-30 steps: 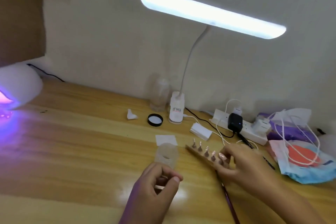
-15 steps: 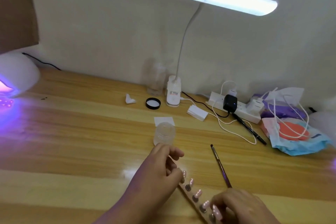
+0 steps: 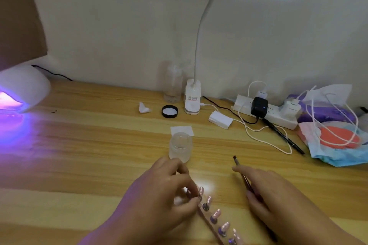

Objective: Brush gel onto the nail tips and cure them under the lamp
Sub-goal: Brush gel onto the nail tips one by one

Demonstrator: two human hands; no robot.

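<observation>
A wooden strip (image 3: 207, 218) with several pink nail tips (image 3: 216, 214) stuck on it lies at the near edge of the table. My left hand (image 3: 165, 201) pinches its far end between thumb and fingertips. To its right, my right hand (image 3: 278, 201) lies over the thin gel brush (image 3: 237, 162), whose handle runs between index finger and thumb; the bristle end points away from me. An open translucent gel jar (image 3: 180, 147) stands just beyond my left hand. The white curing lamp (image 3: 23, 87) glows purple at the far left.
A black jar lid (image 3: 169, 111), clear bottle (image 3: 172, 85) and desk lamp base (image 3: 192, 97) stand at the back. A power strip (image 3: 278, 114) with cables, a black pen (image 3: 282, 135) and face masks (image 3: 338, 145) crowd the right side.
My right hand let go of the strip and moved right onto the brush. My left hand moved from near the jar to pinch the strip's far end. The view tilted down.
</observation>
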